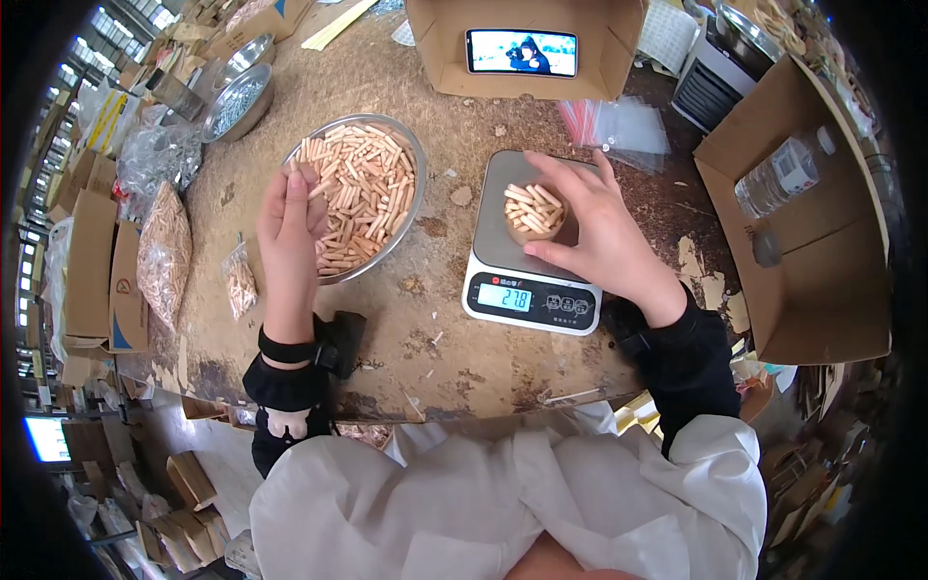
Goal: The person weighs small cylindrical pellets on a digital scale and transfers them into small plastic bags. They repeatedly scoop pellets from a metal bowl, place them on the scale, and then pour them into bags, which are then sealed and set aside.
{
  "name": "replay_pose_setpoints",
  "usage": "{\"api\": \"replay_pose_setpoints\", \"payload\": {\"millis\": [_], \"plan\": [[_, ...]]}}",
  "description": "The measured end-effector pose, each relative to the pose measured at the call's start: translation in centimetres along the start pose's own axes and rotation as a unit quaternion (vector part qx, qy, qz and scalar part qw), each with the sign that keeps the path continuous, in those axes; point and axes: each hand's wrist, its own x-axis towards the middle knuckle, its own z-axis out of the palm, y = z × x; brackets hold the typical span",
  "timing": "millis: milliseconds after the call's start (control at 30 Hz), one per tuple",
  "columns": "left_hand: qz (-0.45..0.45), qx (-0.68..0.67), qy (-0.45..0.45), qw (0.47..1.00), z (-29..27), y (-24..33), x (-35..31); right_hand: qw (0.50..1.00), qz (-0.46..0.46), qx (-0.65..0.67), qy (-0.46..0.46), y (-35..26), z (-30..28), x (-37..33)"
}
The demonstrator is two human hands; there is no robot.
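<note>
My left hand (290, 213) is closed in a pinch at the left rim of a round metal bowl (418, 208), with a wooden dowel pin (296, 168) at its fingertips. Short pale dowel pins (362, 193) fill the bowl. To the right, a small cup (532, 233) heaped with the same pins stands on the grey plate of a white digital scale (491, 253), whose display is lit. My right hand (604, 227) curves round the cup's right side, thumb and fingers apart. The thumb lies close to the cup's near edge; whether it touches cannot be made out.
A cardboard box (440, 82) behind the scale holds a lit phone (522, 52). Clear plastic bags (623, 130) lie before it. At right, another open box (812, 261) contains a plastic bottle (788, 174). Bagged pins (164, 256) and a smaller bag (240, 280) lie left.
</note>
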Motion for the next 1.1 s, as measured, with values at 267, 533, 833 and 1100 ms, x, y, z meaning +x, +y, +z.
{"api": "replay_pose_setpoints", "payload": {"millis": [267, 533, 833, 1100], "plan": [[-0.067, -0.308, -0.159, 0.936, 9.8, 2.1, -5.3, 0.995, -0.061, 0.06, -0.051, -5.6, -0.3, -1.9], [-0.023, -0.237, -0.197, 0.951, 12.1, 2.2, -6.9, 0.996, -0.06, 0.064, -0.032, -5.9, 0.7, -2.4], [0.207, -0.005, -0.192, 0.959, 10.0, 2.0, -6.1, 0.996, -0.043, 0.081, -0.013, -5.4, 0.6, -1.7], [0.367, 0.295, -0.158, 0.868, 8.9, 2.6, -4.8, 0.996, -0.017, 0.088, 0.02, -4.2, 0.2, -1.3]]}}
